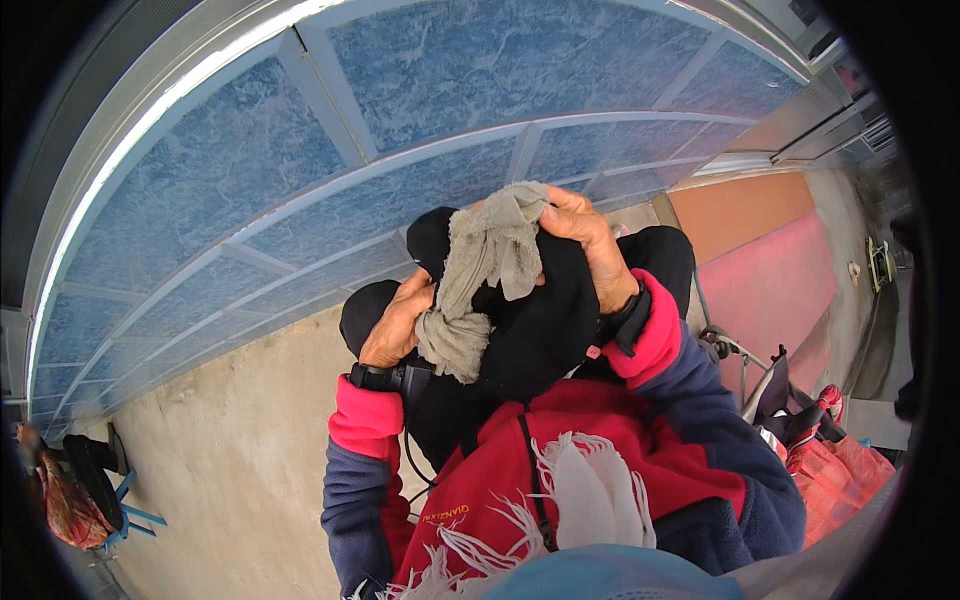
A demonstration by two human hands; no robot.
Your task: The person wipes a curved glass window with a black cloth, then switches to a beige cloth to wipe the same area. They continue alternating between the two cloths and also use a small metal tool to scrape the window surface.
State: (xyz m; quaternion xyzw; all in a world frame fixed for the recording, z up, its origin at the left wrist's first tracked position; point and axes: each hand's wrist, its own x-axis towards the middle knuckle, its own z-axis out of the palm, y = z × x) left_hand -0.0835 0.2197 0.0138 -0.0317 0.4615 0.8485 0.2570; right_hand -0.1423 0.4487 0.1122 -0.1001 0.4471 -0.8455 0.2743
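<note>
A twisted strip of grey terry cloth (480, 277) lies across a bundle of black fabric (551, 315) above my lap. A lump that looks like a knot sits at the cloth's lower end. My right hand (596, 240) grips its upper loop, thumb on top and fingers partly behind. On the other side my left hand (394, 322) is closed at the bundle's edge beside the lump, its fingertips hidden by fabric. A small pink tag (593, 351) shows near the right wrist. My knees, in black trousers (664, 259), are bent beneath.
A blue-panelled partition (487, 67) with pale metal framing stands close in front. Left on the concrete floor (225, 420), a person sits by a blue folding stool (135, 517). To the right are pink and orange boards (765, 270), a wheeled frame (727, 345) and red plastic sheeting (840, 480).
</note>
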